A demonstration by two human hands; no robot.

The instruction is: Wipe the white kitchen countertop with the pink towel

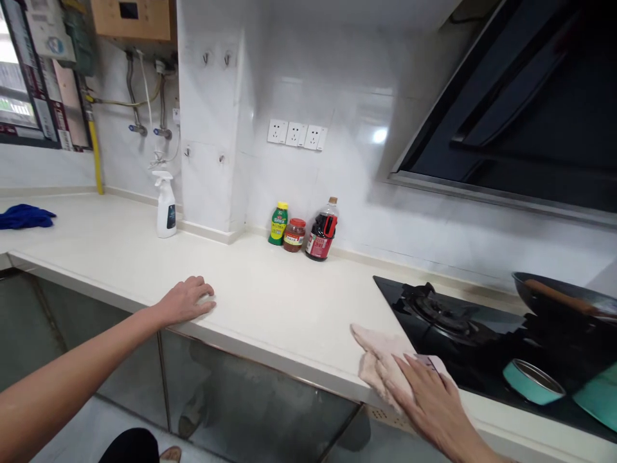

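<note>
Cloth (383, 350) lies at five o'clock under the right hand (429, 395), fingers extended, grip unclosed. Left hand (186, 302) curls at eight o'clock, grip impossible to tell.

Pale-pink cloth (383, 352); cream countertop (274, 302); black hob (482, 368); red jar lid (297, 222).

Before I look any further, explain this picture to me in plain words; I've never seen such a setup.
There is no machine here: these are a person's bare hands, seen from a camera worn on the head, looking forward and down. The left hand rests near the front edge of the pale counter; I can't make out anything in it. The right hand lies over a pinkish cloth next to the black stove. Near the wall stand a green bottle, a red-lidded jar and a dark bottle. Farther left are a white spray bottle and a blue cloth.
</note>
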